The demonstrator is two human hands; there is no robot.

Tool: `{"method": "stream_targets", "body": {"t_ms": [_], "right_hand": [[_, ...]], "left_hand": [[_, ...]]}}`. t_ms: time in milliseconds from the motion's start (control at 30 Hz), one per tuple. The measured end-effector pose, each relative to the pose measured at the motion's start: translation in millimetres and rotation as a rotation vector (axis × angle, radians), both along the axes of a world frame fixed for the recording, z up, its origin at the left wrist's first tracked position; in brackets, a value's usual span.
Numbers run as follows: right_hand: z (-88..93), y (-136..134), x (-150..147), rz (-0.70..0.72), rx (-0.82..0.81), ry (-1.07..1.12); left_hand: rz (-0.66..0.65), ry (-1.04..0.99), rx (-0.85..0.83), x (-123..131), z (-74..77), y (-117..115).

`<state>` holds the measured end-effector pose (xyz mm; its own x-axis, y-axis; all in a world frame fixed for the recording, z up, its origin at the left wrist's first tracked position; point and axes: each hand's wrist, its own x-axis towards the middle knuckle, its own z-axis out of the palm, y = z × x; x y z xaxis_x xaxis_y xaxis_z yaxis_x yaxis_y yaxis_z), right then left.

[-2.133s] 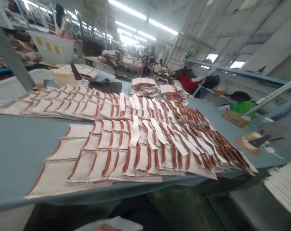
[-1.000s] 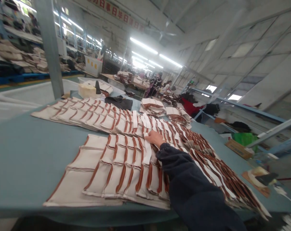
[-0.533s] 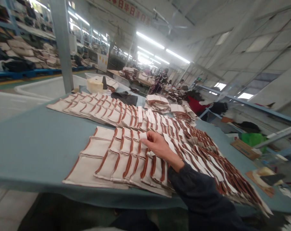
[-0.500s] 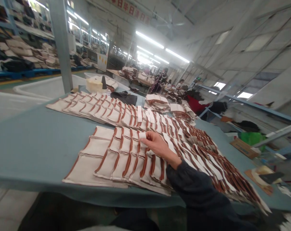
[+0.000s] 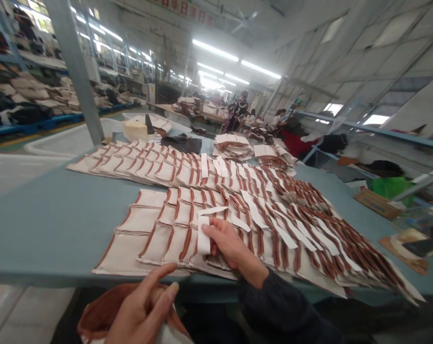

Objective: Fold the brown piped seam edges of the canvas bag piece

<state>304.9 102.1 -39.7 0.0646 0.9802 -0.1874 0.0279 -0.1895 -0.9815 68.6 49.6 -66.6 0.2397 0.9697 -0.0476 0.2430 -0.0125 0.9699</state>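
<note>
Two long rows of overlapping cream fabric pieces with brown trim [image 5: 155, 229] lie on a blue-grey table [image 5: 48, 220]. White paper strips [image 5: 254, 210] rest on many of them. My right hand [image 5: 225, 243] is at the near row and pinches one white strip [image 5: 204, 234] between thumb and fingers. My left hand [image 5: 143, 308] is low in front of the table edge, fingers partly stretched, resting on a cream and brown fabric piece [image 5: 102, 315] that it holds up from below.
Stacks of the same pieces [image 5: 232, 145] and a dark cloth [image 5: 182, 143] sit at the table's far end. A grey pillar [image 5: 75, 71] and shelves of fabric stand left. People [image 5: 238, 110] work at tables behind. A cardboard box [image 5: 376, 203] lies right.
My right hand has drawn back toward me along the near row and now pinches a white strip. My left hand with a fabric piece has come up into view at the bottom.
</note>
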Motion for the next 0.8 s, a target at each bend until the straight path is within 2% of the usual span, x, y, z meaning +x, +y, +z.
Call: {"method": "stream_targets", "body": {"t_ms": [100,300,433,567,633,733,800], "right_hand": [[-4.0,-14.5,-5.9,0.06,-0.019,0.022],[-4.0,-32.3,-14.1,0.117,-0.02,0.056],[-3.0,-43.3,-15.4,0.139,-0.062,-0.152],[-4.2,-48.9,-15.6,0.154,-0.041,-0.318],[-6.2,-49.1,-13.7,0.171,-0.011,-0.28],[-6.0,-48.1,-4.3,0.203,-0.087,-0.078],[-0.5,-48.4,6.9,0.151,-0.129,-0.057]], "left_hand": [[-0.079,-0.067,-0.099,22.0,8.5,16.4],[-0.169,-0.248,-0.275,53.7,6.9,43.9],[-0.202,-0.324,-0.416,58.1,9.1,48.6],[-0.141,-0.305,-0.412,58.1,12.2,44.8],[-0.151,-0.299,-0.419,56.6,12.9,43.1],[-0.146,-0.301,-0.43,51.7,11.3,43.7],[-0.118,-0.278,-0.45,48.2,8.0,45.8]]}}
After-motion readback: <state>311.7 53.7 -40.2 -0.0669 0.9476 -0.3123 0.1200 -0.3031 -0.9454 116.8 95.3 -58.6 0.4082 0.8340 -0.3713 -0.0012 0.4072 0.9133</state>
